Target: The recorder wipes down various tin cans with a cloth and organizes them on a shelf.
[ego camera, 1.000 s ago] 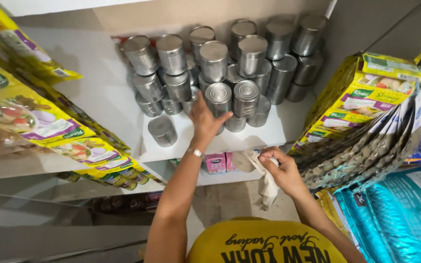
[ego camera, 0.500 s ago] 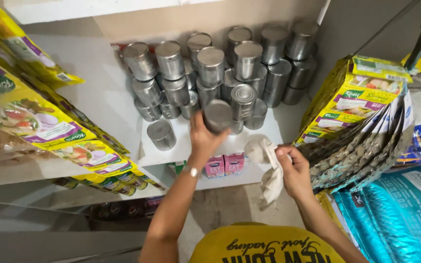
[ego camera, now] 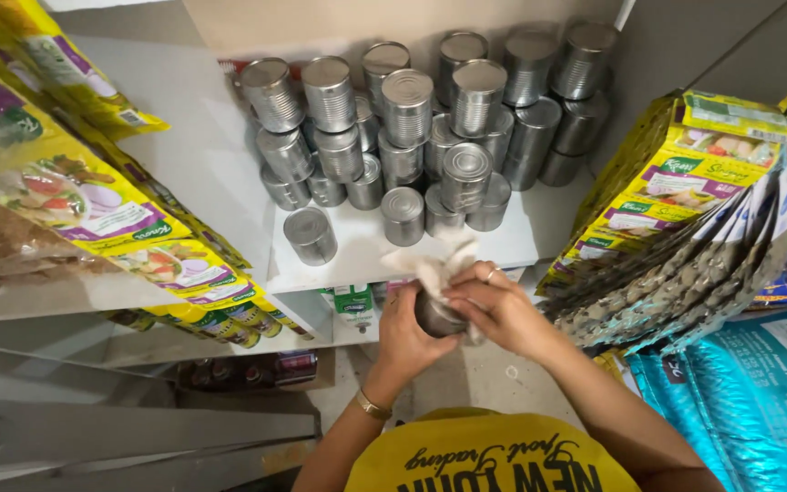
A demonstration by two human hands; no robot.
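Note:
My left hand point(ego camera: 407, 335) grips a bare silver tin can point(ego camera: 434, 315) just in front of the white shelf point(ego camera: 512, 241). My right hand point(ego camera: 494, 308) presses a crumpled white cloth point(ego camera: 430, 264) over the top of that can, so most of the can is hidden. Beyond my hands, several more silver cans point(ego camera: 407, 105) are stacked in layers on the shelf. One single can point(ego camera: 310, 234) stands alone near the shelf's left front, another point(ego camera: 403, 215) right behind the cloth.
Yellow and purple sachet strips point(ego camera: 93, 196) hang along the left side. A thick bundle of yellow sachets point(ego camera: 685, 210) hangs on the right, with blue bags point(ego camera: 740, 392) below it. Small cartons point(ego camera: 353, 305) and bottles point(ego camera: 248, 372) sit on lower shelves.
My left hand took a can off the stack and brought it down toward me. My right hand carried the cloth up onto the can.

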